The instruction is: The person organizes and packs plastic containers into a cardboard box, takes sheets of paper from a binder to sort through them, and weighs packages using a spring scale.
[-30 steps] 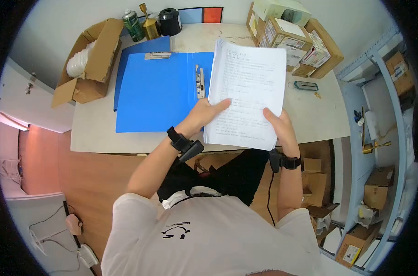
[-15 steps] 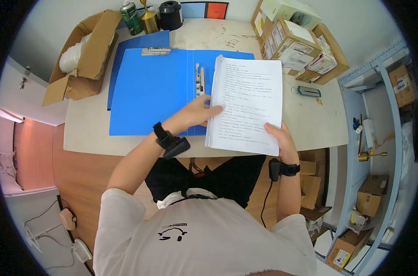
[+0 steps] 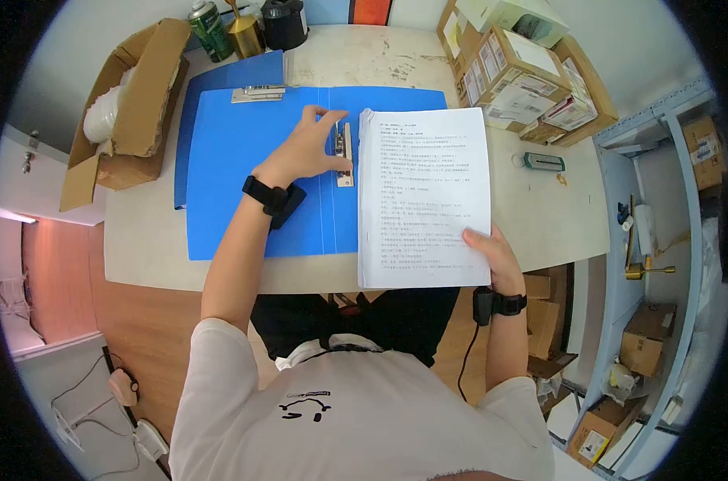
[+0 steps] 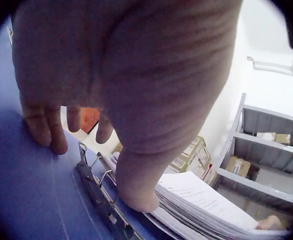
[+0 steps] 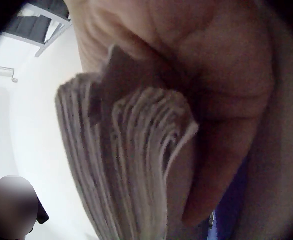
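An open blue folder (image 3: 244, 184) lies on the table, with a metal clip (image 3: 345, 172) along its fold. Over the clip is my left hand (image 3: 300, 148), thumb and fingers spread apart; in the left wrist view the clip's raised prongs (image 4: 105, 176) stand between thumb and fingers. My right hand (image 3: 496, 258) grips a thick stack of printed paper (image 3: 424, 200) by its lower right edge, thumb on top. The stack covers the folder's right part. Seen from the right wrist, the layered page edges (image 5: 136, 165) bulge beside the palm (image 5: 211, 65).
A second blue folder (image 3: 235, 72) with a clip lies behind and beneath. At the left is an open carton (image 3: 131, 104), at the back a spray can (image 3: 209, 32) and a black container (image 3: 284, 24). Boxes (image 3: 512, 76) and a small green-grey item (image 3: 544, 162) are at the right.
My left hand has left the stack's left edge and moved up and left over the clip. The stack, in my right hand, has come lower and lies straighter.
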Available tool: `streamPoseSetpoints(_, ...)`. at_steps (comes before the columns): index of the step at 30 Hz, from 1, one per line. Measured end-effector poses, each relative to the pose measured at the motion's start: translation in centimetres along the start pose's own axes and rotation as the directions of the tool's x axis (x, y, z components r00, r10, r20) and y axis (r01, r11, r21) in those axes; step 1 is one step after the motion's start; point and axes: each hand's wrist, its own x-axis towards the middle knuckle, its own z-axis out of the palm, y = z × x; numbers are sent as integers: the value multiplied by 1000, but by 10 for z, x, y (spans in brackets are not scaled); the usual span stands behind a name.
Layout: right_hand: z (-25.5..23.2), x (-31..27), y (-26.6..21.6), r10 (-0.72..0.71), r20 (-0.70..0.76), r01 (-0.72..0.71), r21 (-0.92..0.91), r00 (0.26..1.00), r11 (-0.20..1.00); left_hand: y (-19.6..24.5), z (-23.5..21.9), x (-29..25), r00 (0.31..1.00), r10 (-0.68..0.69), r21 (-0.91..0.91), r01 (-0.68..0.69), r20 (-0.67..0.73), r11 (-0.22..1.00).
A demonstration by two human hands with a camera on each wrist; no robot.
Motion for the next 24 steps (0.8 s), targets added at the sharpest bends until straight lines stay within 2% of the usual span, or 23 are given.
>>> streamPoseSetpoints(2,0,4,-2,30,-3,-30,-4,1000,1000,1,2,1,1000,1,50,-1,-1,999)
streamPoseSetpoints(4,-3,6,1,-6,-1,6,-66,1000,998,-2,5,3,1000,-10,68,8,24,998)
streamPoseSetpoints(17,16,21,-11,21,-52,-29,-160,998,987,-9,-3,-3,995,-2,-101,12,101,995)
streamPoseSetpoints(19,17,23,-10,-26,-69,13,-193,997,981,-15,0,-4,991,115,-64,-111,63,992)
streamPoseSetpoints(20,18,24,-12,-21,-68,8,-195,997,981,-14,0,-4,992,111,-67,-107,64,992)
streamPoseSetpoints(22,20,26,-15,-26,-56,14,-196,998,980,-7,0,-3,997,10,-36,-7,80,999)
streamPoseSetpoints(24,18,28,-15,-40,-47,29,-218,998,976,0,3,-2,998,-16,-7,17,64,1000)
